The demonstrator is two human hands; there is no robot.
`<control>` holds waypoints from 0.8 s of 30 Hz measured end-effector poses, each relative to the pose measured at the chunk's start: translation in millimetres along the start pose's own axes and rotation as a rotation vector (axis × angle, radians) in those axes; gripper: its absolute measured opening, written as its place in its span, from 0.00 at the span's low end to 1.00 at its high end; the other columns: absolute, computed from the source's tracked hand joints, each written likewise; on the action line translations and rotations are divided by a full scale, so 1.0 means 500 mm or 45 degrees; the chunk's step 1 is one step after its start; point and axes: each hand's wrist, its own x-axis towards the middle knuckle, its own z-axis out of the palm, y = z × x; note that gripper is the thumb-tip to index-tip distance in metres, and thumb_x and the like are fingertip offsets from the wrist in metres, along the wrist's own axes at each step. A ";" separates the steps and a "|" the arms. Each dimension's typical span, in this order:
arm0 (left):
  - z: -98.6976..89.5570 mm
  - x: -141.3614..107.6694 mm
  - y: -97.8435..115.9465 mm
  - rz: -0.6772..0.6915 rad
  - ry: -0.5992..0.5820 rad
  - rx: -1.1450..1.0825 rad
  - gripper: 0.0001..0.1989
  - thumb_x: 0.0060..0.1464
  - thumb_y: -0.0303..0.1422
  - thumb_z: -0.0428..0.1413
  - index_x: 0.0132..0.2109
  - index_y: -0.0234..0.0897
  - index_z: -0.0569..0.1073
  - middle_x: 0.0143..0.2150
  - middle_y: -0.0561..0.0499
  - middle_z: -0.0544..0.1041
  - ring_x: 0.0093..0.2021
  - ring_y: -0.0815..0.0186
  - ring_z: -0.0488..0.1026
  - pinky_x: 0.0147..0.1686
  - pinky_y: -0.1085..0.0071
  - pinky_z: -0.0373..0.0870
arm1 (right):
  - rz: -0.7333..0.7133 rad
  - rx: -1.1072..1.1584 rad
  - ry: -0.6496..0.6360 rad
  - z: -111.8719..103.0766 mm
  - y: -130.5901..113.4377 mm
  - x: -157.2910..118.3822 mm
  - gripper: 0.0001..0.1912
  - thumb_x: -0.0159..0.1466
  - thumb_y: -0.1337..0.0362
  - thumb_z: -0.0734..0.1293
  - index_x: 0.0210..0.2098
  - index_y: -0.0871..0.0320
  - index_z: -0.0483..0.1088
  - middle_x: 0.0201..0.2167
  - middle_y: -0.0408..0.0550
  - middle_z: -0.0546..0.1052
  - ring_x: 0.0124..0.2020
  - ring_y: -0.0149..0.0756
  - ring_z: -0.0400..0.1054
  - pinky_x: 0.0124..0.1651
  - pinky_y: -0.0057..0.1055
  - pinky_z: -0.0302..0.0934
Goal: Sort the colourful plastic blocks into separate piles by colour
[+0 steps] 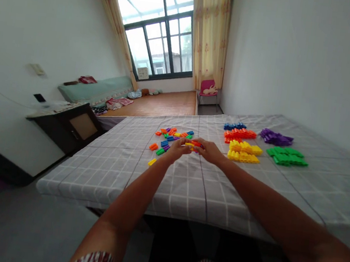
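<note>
My left hand (178,149) and my right hand (210,151) meet just above the cloth, fingers closed around small plastic building blocks. A yellow block (188,144) sits at the fingertips of my left hand. At the fingers of my right hand is an orange-red block (196,143). How the two pieces touch is partly hidden by the fingers. Just beyond and left of my hands lies a loose scatter of mixed blocks, among them a blue block (164,144), an orange block (153,146) and a green block (160,151). A lone yellow block (152,162) lies nearer to me.
The table wears a grey checked cloth (99,173). On its right side blocks are grouped by colour: blue (234,126), orange-red (240,134), yellow (244,151), purple (276,137) and green (287,156). A dark cabinet (76,129) and a bed (165,102) stand beyond.
</note>
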 end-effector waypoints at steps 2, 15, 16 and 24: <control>-0.049 -0.012 0.012 -0.015 0.164 0.188 0.14 0.51 0.37 0.59 0.44 0.36 0.72 0.40 0.49 0.75 0.34 0.69 0.75 0.34 0.72 0.73 | 0.084 -0.001 0.018 0.029 0.025 0.005 0.16 0.64 0.61 0.63 0.50 0.53 0.70 0.42 0.48 0.79 0.38 0.38 0.73 0.45 0.35 0.66; -0.224 -0.170 -0.019 -0.155 0.208 1.112 0.23 0.30 0.37 0.69 0.39 0.38 0.78 0.43 0.46 0.75 0.42 0.59 0.72 0.45 0.66 0.71 | 0.122 0.122 0.148 0.048 0.069 -0.023 0.19 0.61 0.69 0.61 0.51 0.57 0.70 0.46 0.51 0.76 0.34 0.35 0.72 0.44 0.35 0.67; -0.207 -0.162 -0.019 -0.165 0.208 1.070 0.23 0.32 0.38 0.68 0.40 0.38 0.77 0.42 0.47 0.76 0.41 0.59 0.73 0.44 0.66 0.71 | 0.095 0.141 0.082 0.048 0.057 -0.023 0.18 0.61 0.69 0.61 0.50 0.57 0.70 0.45 0.51 0.77 0.34 0.35 0.72 0.44 0.35 0.67; 0.025 -0.041 0.022 -0.050 0.083 0.447 0.26 0.44 0.42 0.65 0.48 0.35 0.72 0.37 0.49 0.77 0.37 0.64 0.75 0.38 0.67 0.72 | -0.104 0.264 -0.024 0.023 -0.017 -0.038 0.28 0.55 0.65 0.71 0.56 0.46 0.67 0.50 0.47 0.72 0.35 0.33 0.71 0.39 0.34 0.70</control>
